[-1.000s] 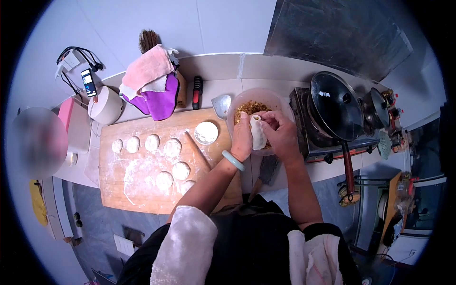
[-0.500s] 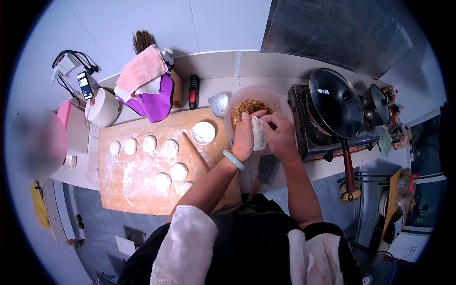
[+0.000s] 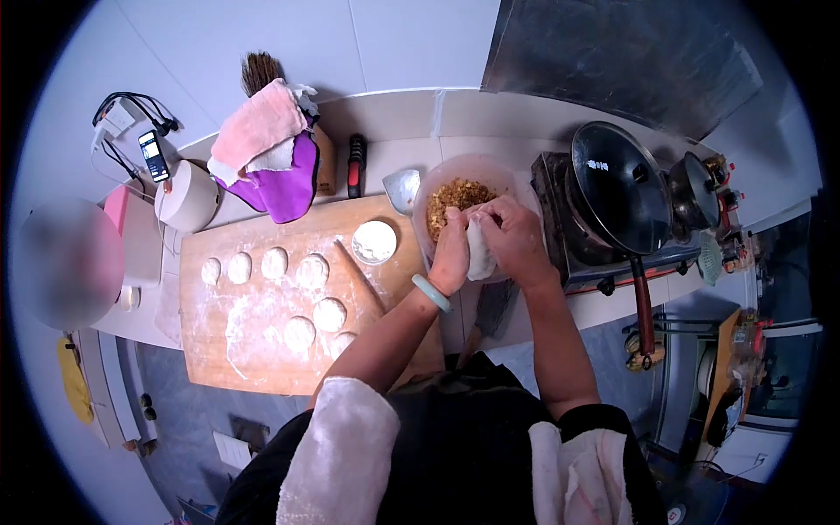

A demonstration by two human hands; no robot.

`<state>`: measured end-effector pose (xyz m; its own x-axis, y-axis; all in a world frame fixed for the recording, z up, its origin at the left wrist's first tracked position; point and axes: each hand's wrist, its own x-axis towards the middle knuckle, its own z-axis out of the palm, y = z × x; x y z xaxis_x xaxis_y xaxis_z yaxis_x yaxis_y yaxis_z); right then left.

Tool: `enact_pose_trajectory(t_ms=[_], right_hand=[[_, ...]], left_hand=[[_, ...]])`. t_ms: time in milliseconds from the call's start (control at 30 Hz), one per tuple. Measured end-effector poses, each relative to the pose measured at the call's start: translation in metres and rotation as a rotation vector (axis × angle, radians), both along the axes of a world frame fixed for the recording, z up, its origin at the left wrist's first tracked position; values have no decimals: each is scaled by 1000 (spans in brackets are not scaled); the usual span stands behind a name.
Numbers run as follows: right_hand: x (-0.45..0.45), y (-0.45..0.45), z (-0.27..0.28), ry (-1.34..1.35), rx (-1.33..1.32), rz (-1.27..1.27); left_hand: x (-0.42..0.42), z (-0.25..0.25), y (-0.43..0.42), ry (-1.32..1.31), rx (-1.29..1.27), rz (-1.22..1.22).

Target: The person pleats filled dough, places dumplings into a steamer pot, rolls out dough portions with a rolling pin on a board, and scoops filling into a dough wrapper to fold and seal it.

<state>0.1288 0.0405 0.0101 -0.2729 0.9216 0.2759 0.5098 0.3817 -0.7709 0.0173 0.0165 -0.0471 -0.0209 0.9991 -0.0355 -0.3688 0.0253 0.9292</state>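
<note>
A white, folded dough wrapper [image 3: 479,249] is held between both hands over the near side of a plastic bowl [image 3: 426,188] of brown, crumbly filling [image 3: 455,199]. My left hand [image 3: 451,251], with a pale green bangle at the wrist, supports the wrapper from the left. Fingers of my right hand [image 3: 518,238] pinch its upper edge from the right. Whatever lies inside the wrapper is hidden. On the floured wooden board [image 3: 210,363] to the left rest several round dough pieces [image 3: 312,272], a rolling pin [image 3: 359,278] and a small bowl of white flour [image 3: 374,242].
A stove carries a lidded wok [image 3: 619,188] whose long handle points toward me. Behind the board lie a metal scraper [image 3: 402,190], a black-and-red tool [image 3: 356,166], and pink and purple cloths [image 3: 293,185]. A phone [image 3: 153,156] leans at the left near a white container [image 3: 188,199].
My right hand has shifted slightly up and inward, and its fingers now meet the left fingertips at the wrapper's top edge. The wrapper stays over the bowl.
</note>
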Motion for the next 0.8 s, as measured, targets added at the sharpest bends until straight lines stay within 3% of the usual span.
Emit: enact_pose_trajectory(t_ms=[100,400,500,600,667,800], right_hand=[[1,0,-4,-17,-17,-9],[12,4,-9,69,47,-91],[33,0,-49,347,-496,-56],[30,-17,-71,769,-532,125],[29,-20,-70,702,-530,85],[34,-18,-76,714,-681,-40]], left_hand=[[1,-3,2,-60,5,-36],[8,-9,21,-653,-260,-56],[6,-22,27,-714,-241,-90],[16,-18,36,-722,-312,-9],[22,-14,34,-686,-343,19],[31,-13,41,-312,-263,-54]])
